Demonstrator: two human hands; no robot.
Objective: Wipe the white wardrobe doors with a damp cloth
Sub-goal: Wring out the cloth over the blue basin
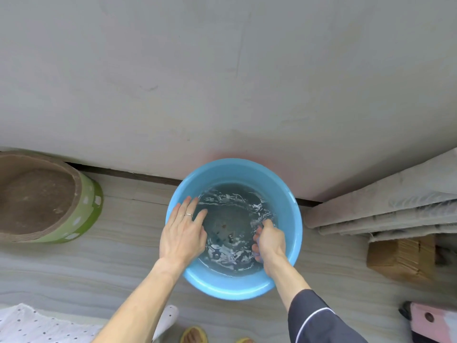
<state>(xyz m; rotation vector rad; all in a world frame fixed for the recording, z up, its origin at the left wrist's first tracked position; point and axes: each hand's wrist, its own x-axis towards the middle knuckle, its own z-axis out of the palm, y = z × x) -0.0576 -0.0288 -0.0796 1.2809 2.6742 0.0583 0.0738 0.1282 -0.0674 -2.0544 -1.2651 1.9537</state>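
Early stage: the cloth (pixel 257 254) is being wetted, and wiping is judged not yet started. The cloth is held underwater in the blue basin (pixel 294 219); the right hand (pixel 268 240) is curled round it and only a bluish edge shows. The left hand (pixel 184 233) is spread, fingers straight, over the basin's near-left wall, nothing held. The water (pixel 230 219) is rippled. Left to do: wringing, then the wardrobe doors (pixel 222 82), seen pale and dull directly behind the basin. The basin is set on a wood-grain floor (pixel 111 268). A green cardboard tub (pixel 37 199) is at left; a folded curtain (pixel 395 206) and a cardboard box (pixel 400 256) at right.
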